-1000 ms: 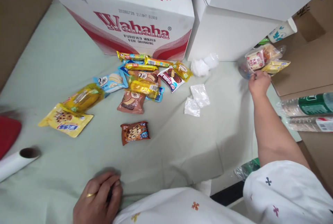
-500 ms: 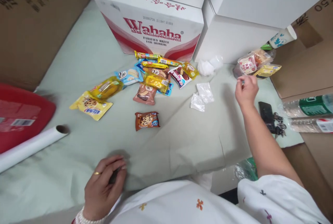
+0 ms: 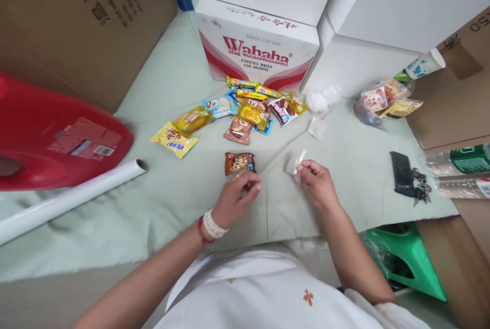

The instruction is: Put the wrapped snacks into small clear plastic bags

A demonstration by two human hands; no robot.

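My right hand (image 3: pixel 317 182) pinches a small clear plastic packet (image 3: pixel 295 163) just above the cloth. A similar clear packet (image 3: pixel 317 128) lies farther back. To the left, my left hand (image 3: pixel 236 197) hovers with loosely bent fingers, thumb and fingertips a little apart and nothing seen between them. It overlaps the near edge of a brown cookie packet (image 3: pixel 234 162). Behind that lies a pile of wrapped snacks, among them a brown wrapped cake (image 3: pixel 238 131), a yellow wrapped cake (image 3: pixel 254 117) and a yellow cookie packet (image 3: pixel 174 140).
A Wahaha carton (image 3: pixel 256 48) stands behind the snacks. On the left are a red jug (image 3: pixel 57 130) and a white tube (image 3: pixel 76 199). A snack bag (image 3: pixel 377 99), a paper cup (image 3: pixel 425 65), a black case with keys (image 3: pixel 401 173) and bottles (image 3: pixel 465 160) are at the right.
My right hand has come from the snack bag to the middle and picked up one of the two clear packets. My left hand has moved forward and right, towards the brown cookie packet.
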